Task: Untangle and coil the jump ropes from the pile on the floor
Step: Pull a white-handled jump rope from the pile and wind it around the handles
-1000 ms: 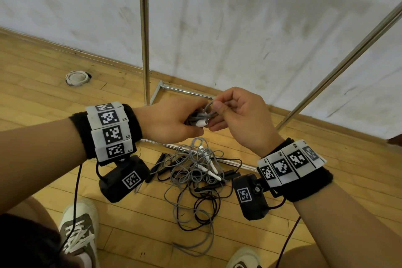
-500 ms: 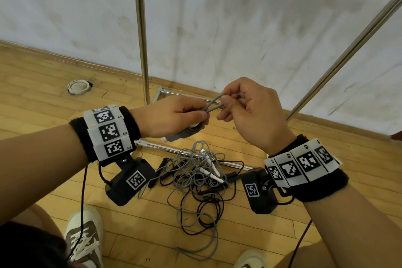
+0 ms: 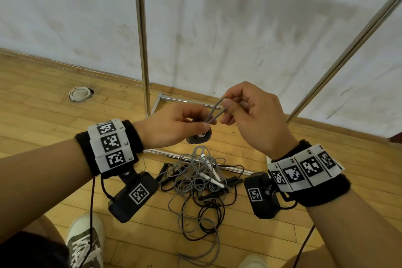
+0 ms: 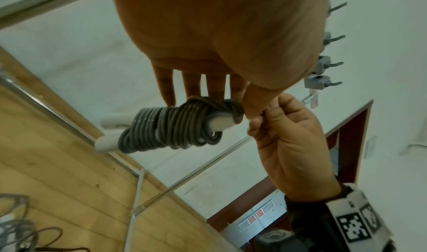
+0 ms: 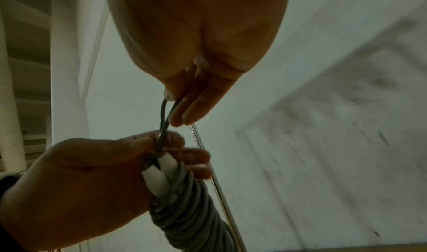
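Note:
My left hand (image 3: pixel 180 126) grips a grey jump rope (image 4: pixel 175 126) that is wound tightly round its white handles (image 5: pixel 159 175). A short loop of the same rope (image 3: pixel 215 111) sticks up from the bundle. My right hand (image 3: pixel 245 106) pinches that loop between thumb and fingers, just right of the left hand. Both hands hover above a tangled pile of grey and black ropes (image 3: pixel 202 183) with white and black handles on the wooden floor (image 3: pixel 43 119).
A metal rack frame stands behind the hands, with an upright pole (image 3: pixel 142 50), a slanted pole (image 3: pixel 348 50) and base bars (image 3: pixel 187 100) on the floor by the white wall. A round white object (image 3: pixel 79 94) lies far left. My shoes (image 3: pixel 84 243) are near the bottom.
My right hand has pulled a loop of grey rope up and out of the bundle, moving up and right. My left hand has tilted the wound bundle downward.

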Demonstrator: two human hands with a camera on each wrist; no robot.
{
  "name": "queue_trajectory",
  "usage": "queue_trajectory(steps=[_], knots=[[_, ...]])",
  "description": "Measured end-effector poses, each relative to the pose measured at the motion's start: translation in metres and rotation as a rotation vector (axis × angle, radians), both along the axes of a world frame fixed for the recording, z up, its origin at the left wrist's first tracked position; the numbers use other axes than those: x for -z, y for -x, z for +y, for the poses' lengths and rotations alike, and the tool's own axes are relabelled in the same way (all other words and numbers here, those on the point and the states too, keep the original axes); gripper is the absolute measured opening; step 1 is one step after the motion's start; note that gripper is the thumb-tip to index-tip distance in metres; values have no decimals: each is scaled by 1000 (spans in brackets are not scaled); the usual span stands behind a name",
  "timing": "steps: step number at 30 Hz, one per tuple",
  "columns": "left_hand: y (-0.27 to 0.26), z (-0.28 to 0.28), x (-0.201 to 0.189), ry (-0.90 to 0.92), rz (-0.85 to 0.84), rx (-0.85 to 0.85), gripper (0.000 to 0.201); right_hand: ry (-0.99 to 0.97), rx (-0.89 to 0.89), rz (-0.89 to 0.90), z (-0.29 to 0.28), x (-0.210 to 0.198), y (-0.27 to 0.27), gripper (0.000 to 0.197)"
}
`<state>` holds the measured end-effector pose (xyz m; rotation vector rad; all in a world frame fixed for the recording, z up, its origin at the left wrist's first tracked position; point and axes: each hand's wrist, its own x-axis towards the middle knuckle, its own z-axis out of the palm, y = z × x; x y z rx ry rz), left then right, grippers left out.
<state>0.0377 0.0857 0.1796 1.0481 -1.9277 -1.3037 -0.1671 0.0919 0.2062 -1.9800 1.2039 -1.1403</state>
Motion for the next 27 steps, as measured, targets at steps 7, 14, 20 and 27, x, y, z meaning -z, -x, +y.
queue_trajectory(steps=[7,14,20,27], knots=[[0,-4,-16,353,-154,-256,11,-75,-19,-156,1,-3,-11,11],[-3,-7,-47,545,-201,-351,10,-137,-38,-274,2,-7,-28,18],[-10,-29,-87,518,-130,-373,4,-106,41,-313,-15,-47,-35,17],[-27,-66,-160,355,94,-300,9,-56,50,-349,-48,-128,-46,18]])
